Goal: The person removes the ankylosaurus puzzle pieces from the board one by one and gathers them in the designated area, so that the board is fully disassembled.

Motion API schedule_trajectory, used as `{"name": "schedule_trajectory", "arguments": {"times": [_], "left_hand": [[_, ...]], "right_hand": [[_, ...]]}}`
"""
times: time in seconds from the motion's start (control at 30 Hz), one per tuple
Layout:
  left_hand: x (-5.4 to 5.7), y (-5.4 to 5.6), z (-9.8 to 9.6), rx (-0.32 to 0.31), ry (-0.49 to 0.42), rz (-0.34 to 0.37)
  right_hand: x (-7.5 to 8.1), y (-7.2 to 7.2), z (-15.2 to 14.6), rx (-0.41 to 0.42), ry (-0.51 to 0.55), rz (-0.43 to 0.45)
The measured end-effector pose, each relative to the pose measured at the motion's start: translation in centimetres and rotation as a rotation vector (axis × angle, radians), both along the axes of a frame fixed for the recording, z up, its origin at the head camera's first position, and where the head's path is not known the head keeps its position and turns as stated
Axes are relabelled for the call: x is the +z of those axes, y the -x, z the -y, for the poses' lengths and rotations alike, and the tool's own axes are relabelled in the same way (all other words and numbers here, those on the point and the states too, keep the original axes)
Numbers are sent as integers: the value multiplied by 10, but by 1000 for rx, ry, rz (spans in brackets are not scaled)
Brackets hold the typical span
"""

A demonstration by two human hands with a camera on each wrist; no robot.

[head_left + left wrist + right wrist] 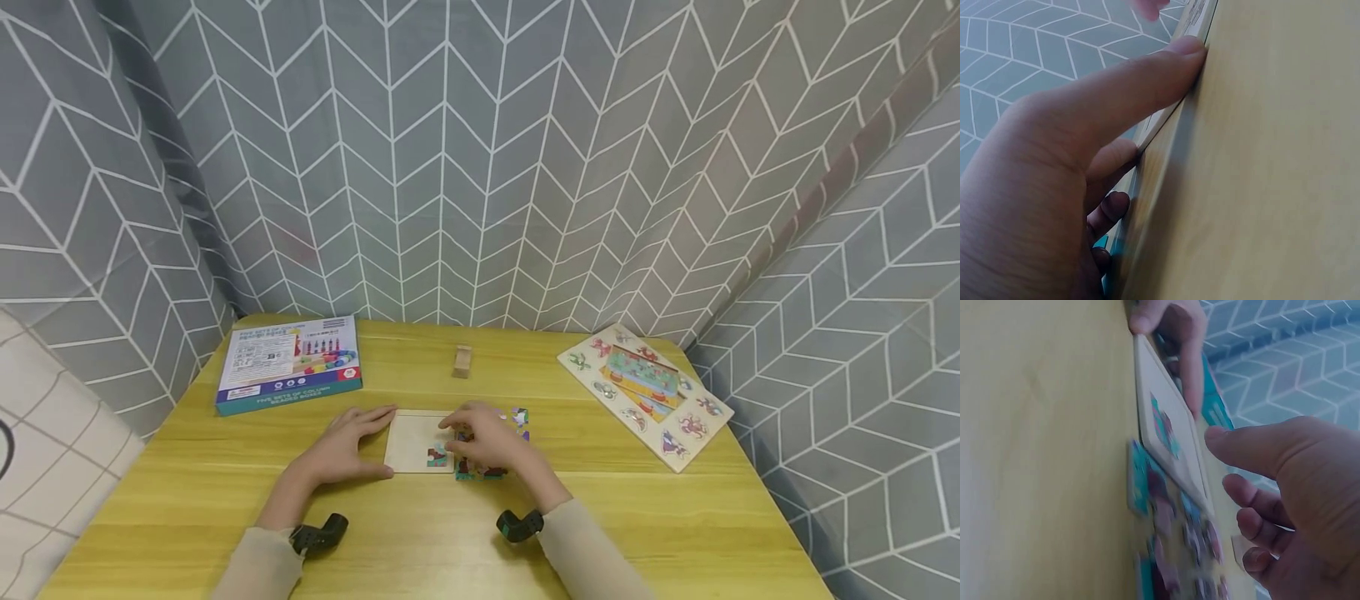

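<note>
A pale wooden puzzle tray [408,437] with a raised rim lies on the table. One teal and brown jigsaw piece [437,456] sits in its near right corner. My left hand [337,450] holds the tray at its left end, thumb at the near edge and forefinger along the far edge. Above the tray's right edge hovers my right hand [486,436], fingers loosely bent; in the right wrist view nothing is between them. Several loose jigsaw pieces [1144,478] lie beside the tray, partly hidden under the right hand in the head view.
A boxed bead set [288,367] lies at the back left. A small wooden block [462,362] is behind the tray. At the right, a peg board [581,362] with animal shapes carries colourful picture cards [645,379]. A patterned curtain [450,167] hangs behind the table.
</note>
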State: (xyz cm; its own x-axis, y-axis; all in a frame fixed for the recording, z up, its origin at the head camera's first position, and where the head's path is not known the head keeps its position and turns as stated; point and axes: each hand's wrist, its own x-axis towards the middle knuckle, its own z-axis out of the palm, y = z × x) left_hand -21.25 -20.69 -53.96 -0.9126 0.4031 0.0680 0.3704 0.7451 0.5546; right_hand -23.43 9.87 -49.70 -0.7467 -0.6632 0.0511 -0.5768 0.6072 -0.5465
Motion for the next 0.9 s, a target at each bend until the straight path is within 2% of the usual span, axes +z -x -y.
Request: {"name": "schedule_trajectory", "arguments": {"times": [0.13,0.37,0.47,0.67,0.9], "left_hand": [[1,0,0,-4,-1,2],[0,0,0,-9,-10,13],[0,0,1,-8,-10,6],[-1,1,1,-3,-9,-1],[0,0,0,-10,-4,2]], "right_hand": [[-1,-1,13,29,-64,-10],[-8,-5,18,15,-128,-45],[-9,-7,16,6,-135,-65],[-5,-10,14,-5,-103,-51],[-9,-11,14,-18,-91,-54]]}}
